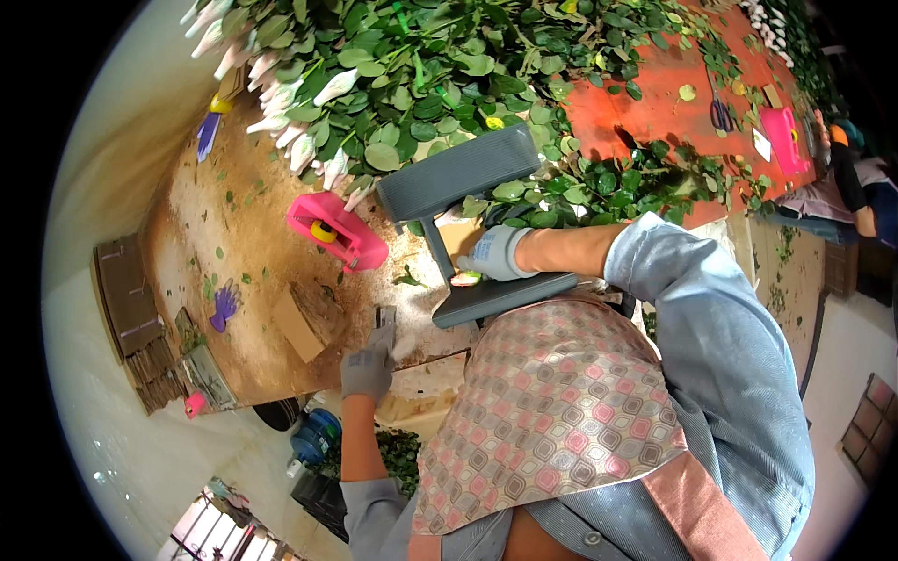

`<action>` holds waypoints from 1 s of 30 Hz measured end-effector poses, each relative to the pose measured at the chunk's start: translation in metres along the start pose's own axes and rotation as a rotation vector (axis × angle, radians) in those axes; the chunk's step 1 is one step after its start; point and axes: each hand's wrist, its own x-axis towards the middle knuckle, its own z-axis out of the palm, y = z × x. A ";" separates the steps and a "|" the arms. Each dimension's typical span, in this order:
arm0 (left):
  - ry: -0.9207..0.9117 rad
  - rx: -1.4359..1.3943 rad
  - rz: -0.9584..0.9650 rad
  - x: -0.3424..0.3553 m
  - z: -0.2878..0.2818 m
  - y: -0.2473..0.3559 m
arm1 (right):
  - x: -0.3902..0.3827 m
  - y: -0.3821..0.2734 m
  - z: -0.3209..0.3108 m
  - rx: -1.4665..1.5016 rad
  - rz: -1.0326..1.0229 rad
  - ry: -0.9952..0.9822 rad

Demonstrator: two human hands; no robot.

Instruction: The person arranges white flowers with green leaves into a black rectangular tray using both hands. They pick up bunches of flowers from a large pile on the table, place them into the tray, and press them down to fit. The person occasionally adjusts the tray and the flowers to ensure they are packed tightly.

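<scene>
My left hand (367, 366), in a grey glove, rests at the near edge of the brown worktable (234, 234) and is closed around a small grey flat object (384, 318). My right hand (496, 252), also gloved in grey, reaches in from the right to a grey machine with a flat base (510, 297), a thin post and a ribbed top panel (458, 173). Its fingers pinch a small pale green and white piece (466, 278) just above the base. A patterned apron (561, 411) covers my front.
A big heap of leafy green stems with white buds (421, 75) covers the far side of the table. A pink tape dispenser (337, 232), a cardboard piece (297, 325) and a purple glove-shaped item (224, 304) lie nearby. Scissors (720, 114) lie farther right, near another person (842, 178).
</scene>
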 end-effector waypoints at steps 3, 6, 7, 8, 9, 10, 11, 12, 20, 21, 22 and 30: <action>-0.285 0.051 -0.006 -0.023 0.065 -0.029 | 0.003 -0.002 -0.005 0.011 -0.056 -0.019; -0.286 0.026 -0.005 -0.031 0.104 -0.039 | 0.000 -0.017 -0.026 0.032 -0.008 -0.087; -0.148 -0.020 0.000 -0.034 0.086 -0.030 | -0.003 -0.018 -0.027 0.037 0.016 -0.104; -0.012 -0.072 0.000 -0.040 0.068 -0.018 | -0.005 -0.017 -0.024 0.035 0.016 -0.094; 0.177 -0.306 0.078 -0.035 0.046 -0.006 | -0.006 -0.014 -0.020 0.029 0.016 -0.083; 0.370 -0.537 0.158 -0.025 0.018 0.008 | -0.006 -0.012 -0.019 0.022 0.018 -0.070; 0.480 -0.648 0.323 -0.019 -0.008 0.024 | -0.005 -0.014 -0.022 0.026 0.027 -0.089; 0.589 -0.751 0.503 -0.011 -0.035 0.041 | -0.007 -0.016 -0.026 0.031 0.048 -0.105; 0.134 -0.418 0.683 0.024 -0.106 0.115 | -0.009 -0.013 -0.020 0.028 0.019 -0.020; 0.125 -0.387 0.675 0.030 -0.103 0.115 | -0.008 -0.012 -0.018 0.036 0.026 -0.013; 0.143 -0.385 0.672 0.032 -0.100 0.116 | -0.007 -0.011 -0.016 0.044 0.031 -0.006; 0.060 -0.371 0.714 0.045 -0.110 0.121 | -0.010 -0.006 -0.020 0.154 0.046 -0.064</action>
